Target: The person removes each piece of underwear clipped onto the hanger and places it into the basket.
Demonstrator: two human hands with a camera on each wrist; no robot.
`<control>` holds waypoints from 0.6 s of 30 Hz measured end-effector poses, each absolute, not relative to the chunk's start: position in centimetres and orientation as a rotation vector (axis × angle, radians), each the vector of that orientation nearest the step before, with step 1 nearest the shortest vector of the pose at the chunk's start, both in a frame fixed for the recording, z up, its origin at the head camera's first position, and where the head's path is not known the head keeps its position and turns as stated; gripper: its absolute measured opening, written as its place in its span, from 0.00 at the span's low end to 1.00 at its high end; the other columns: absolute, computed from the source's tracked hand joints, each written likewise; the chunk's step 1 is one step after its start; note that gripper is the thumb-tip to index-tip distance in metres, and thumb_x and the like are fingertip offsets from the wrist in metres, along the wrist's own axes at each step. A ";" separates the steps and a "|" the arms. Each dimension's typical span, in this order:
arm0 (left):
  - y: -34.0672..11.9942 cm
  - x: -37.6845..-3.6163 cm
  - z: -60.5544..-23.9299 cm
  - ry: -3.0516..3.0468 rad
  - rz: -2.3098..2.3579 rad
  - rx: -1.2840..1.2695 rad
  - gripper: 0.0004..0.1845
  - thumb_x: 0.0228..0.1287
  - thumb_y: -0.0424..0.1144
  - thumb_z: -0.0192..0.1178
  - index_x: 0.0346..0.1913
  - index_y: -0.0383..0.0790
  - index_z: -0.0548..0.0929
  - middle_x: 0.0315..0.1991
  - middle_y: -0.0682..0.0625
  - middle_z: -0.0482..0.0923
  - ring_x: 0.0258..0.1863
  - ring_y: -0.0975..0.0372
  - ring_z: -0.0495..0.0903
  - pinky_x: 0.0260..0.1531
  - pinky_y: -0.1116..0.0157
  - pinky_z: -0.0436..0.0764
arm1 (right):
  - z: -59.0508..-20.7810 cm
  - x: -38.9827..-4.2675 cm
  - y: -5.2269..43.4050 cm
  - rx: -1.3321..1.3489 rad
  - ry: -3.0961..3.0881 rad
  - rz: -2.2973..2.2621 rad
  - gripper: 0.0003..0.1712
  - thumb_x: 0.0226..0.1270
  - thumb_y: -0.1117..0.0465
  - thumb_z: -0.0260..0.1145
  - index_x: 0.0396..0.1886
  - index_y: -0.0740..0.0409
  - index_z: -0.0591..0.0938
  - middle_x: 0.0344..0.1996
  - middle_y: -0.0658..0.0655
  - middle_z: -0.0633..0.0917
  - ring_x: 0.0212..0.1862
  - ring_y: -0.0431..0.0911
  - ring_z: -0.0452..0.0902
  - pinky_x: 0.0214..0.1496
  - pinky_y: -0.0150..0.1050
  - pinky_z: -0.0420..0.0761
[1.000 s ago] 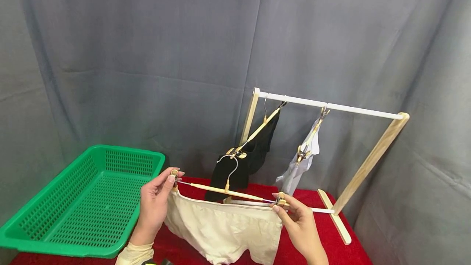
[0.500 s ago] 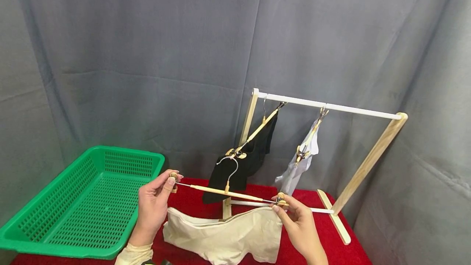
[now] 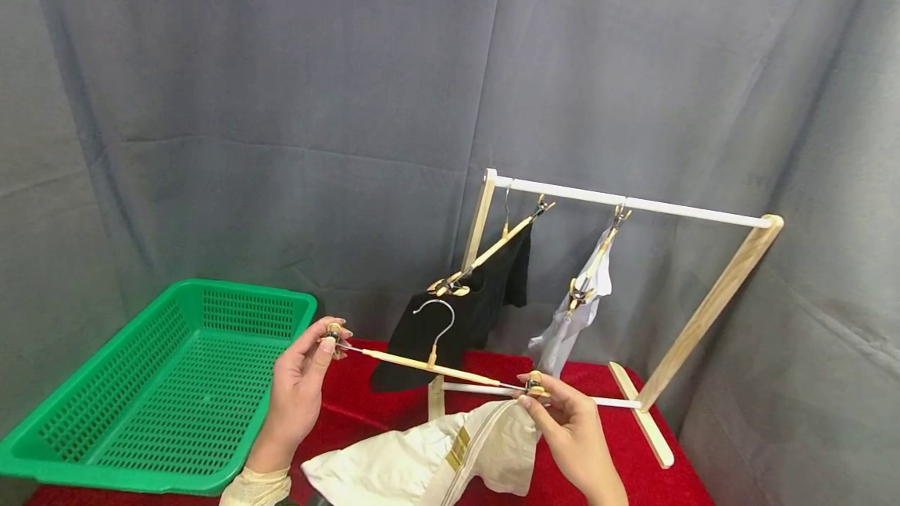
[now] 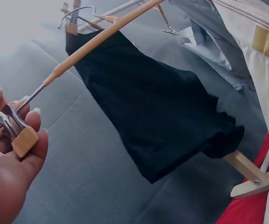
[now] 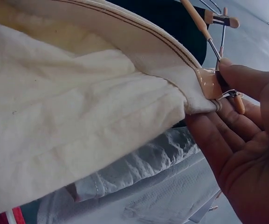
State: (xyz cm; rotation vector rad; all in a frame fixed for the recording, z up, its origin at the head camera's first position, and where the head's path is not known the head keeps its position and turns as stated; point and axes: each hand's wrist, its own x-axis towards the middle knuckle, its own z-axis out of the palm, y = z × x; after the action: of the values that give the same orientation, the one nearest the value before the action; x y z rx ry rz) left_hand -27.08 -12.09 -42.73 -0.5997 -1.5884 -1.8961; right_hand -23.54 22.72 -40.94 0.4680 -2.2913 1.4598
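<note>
Between my two hands lies a wooden clip hanger [image 3: 429, 366] with a metal hook. My left hand [image 3: 294, 393] pinches the clip [image 4: 24, 140] at its left end, and no cloth is in that clip. At the right end my right hand [image 3: 576, 436] holds the other clip [image 5: 209, 85] between thumb and fingers. That clip still grips a corner of a cream cloth garment [image 3: 380, 468] with a stitched waistband. The garment's left side has dropped toward the red cloth, and a gold label [image 3: 458, 447] shows inside the band.
A wooden rack [image 3: 692, 318] with a white rail [image 3: 675, 209] stands at the right. A black garment [image 3: 485, 299] and a white one [image 3: 569, 334] hang on it from clip hangers. At the left sits a green perforated basket [image 3: 190, 397]. Red cloth [image 3: 605, 459] covers the table.
The cream garment's left side has come out of the left clip and fallen, folding toward the right and showing its label. Both hands keep nearly the same place on the hanger.
</note>
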 end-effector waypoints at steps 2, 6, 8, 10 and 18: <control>-12.0 -27.1 -42.7 -1.599 -1.909 -0.613 0.12 0.77 0.23 0.46 0.56 0.24 0.76 0.43 0.53 0.80 0.39 0.66 0.80 0.43 0.72 0.80 | -41.0 -23.5 22.7 0.464 -2.291 1.463 0.18 0.63 0.69 0.73 0.53 0.59 0.86 0.44 0.58 0.89 0.37 0.39 0.84 0.35 0.32 0.85; -11.9 -27.0 -42.5 -1.621 -1.907 -0.658 0.14 0.79 0.25 0.42 0.55 0.38 0.75 0.41 0.54 0.75 0.36 0.66 0.75 0.38 0.69 0.76 | -41.0 -23.7 22.7 0.521 -2.266 1.437 0.18 0.63 0.71 0.72 0.53 0.60 0.86 0.43 0.57 0.89 0.37 0.36 0.84 0.34 0.31 0.84; -11.8 -26.9 -42.4 -1.622 -1.900 -0.675 0.14 0.79 0.26 0.40 0.54 0.42 0.74 0.40 0.54 0.73 0.36 0.65 0.73 0.37 0.67 0.74 | -41.1 -23.9 22.7 0.556 -2.251 1.427 0.18 0.62 0.72 0.72 0.52 0.61 0.85 0.43 0.56 0.89 0.37 0.36 0.84 0.33 0.31 0.84; -11.7 -26.9 -42.4 -1.619 -1.897 -0.687 0.15 0.79 0.26 0.39 0.54 0.44 0.73 0.40 0.54 0.72 0.36 0.65 0.72 0.37 0.66 0.73 | -41.2 -23.9 22.7 0.562 -2.246 1.417 0.17 0.62 0.72 0.72 0.52 0.61 0.86 0.43 0.55 0.89 0.37 0.35 0.84 0.33 0.31 0.84; -11.6 -26.9 -42.4 -1.632 -1.933 -0.660 0.13 0.79 0.26 0.39 0.54 0.41 0.72 0.40 0.53 0.71 0.36 0.65 0.72 0.36 0.66 0.74 | -41.2 -24.0 22.7 0.565 -2.231 1.407 0.26 0.62 0.72 0.73 0.61 0.59 0.82 0.41 0.57 0.88 0.37 0.37 0.84 0.37 0.32 0.86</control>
State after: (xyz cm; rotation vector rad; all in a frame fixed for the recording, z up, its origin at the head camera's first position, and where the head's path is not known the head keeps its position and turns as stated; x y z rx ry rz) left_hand -26.86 -11.56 -42.44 -0.6595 -1.6317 -1.9328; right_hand -23.99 22.73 -41.24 0.5654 -2.2308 1.4075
